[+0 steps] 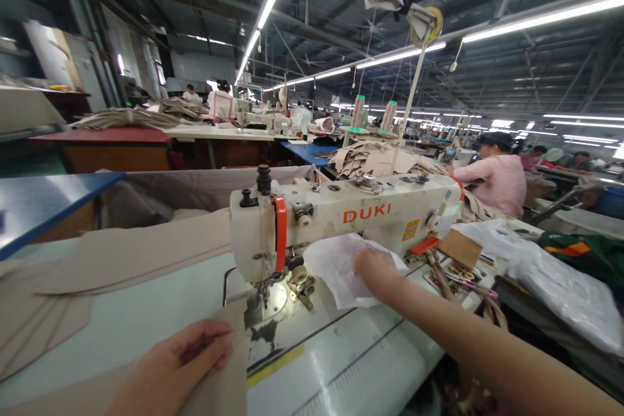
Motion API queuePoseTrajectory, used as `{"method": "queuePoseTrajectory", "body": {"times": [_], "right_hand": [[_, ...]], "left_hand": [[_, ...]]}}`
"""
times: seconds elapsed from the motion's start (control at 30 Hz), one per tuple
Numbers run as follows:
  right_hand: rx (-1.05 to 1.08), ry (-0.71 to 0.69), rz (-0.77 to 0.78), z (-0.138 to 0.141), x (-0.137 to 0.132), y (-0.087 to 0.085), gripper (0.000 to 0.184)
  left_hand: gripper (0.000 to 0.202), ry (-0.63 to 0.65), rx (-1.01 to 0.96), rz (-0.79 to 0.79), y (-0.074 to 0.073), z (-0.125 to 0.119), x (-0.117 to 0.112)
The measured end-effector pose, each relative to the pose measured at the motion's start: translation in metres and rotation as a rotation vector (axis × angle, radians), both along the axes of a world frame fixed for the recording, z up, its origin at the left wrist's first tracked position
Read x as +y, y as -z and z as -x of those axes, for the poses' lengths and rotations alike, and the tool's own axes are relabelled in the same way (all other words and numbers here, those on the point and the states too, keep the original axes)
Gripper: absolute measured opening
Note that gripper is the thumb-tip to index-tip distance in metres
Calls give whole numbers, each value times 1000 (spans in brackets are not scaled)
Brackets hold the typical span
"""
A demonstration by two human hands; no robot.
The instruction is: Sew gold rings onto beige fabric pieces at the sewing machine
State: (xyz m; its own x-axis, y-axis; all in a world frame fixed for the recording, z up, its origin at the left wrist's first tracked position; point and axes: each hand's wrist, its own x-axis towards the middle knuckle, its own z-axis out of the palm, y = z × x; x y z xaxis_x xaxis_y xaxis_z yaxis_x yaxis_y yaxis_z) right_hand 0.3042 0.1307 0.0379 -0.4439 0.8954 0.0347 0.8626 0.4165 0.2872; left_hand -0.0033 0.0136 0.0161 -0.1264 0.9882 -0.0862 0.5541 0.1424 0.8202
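A white DUKI sewing machine (341,214) stands on the pale table (341,364) before me. My left hand (170,367) lies on a beige fabric piece (229,377) at the near edge, fingers curled and pinching the cloth, just left of the needle plate (275,299). My right hand (373,270) reaches under the machine's arm and rests on a white cloth (336,266); its fingers are turned away and mostly hidden.
Large beige fabric panels (127,247) cover the table's left side. Thread cones (358,110) stand behind the machine. Scraps, straps and a white plastic bag (550,279) lie to the right. A person in pink (497,175) sits at the neighbouring station. A blue table edge (49,198) lies at left.
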Motion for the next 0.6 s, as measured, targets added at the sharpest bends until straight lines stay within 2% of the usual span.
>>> {"method": "queuePoseTrajectory", "body": {"times": [0.1,0.2,0.3,0.4,0.47,0.5,0.6], "right_hand": [[-8,33,50,5,-3,-11,16],[45,34,49,6,-6,-22,12],[145,-1,27,4,-12,-34,21],[263,-70,-9,4,-33,-48,30],[407,-162,-18,10,-54,-55,31],[554,-242,1,15,-66,-57,29],[1003,-429,244,43,-96,-51,22]], "left_hand": [[34,11,-30,0,-10,-7,-4],[32,2,-61,-25,-15,-11,-7],[34,-40,-93,-40,-17,-13,-11],[38,-59,-187,-42,-18,-15,-14],[38,-50,-254,-42,-19,-18,-17],[37,-43,-280,-42,-19,-19,-18],[32,-8,-351,-48,-19,-22,-21]]}}
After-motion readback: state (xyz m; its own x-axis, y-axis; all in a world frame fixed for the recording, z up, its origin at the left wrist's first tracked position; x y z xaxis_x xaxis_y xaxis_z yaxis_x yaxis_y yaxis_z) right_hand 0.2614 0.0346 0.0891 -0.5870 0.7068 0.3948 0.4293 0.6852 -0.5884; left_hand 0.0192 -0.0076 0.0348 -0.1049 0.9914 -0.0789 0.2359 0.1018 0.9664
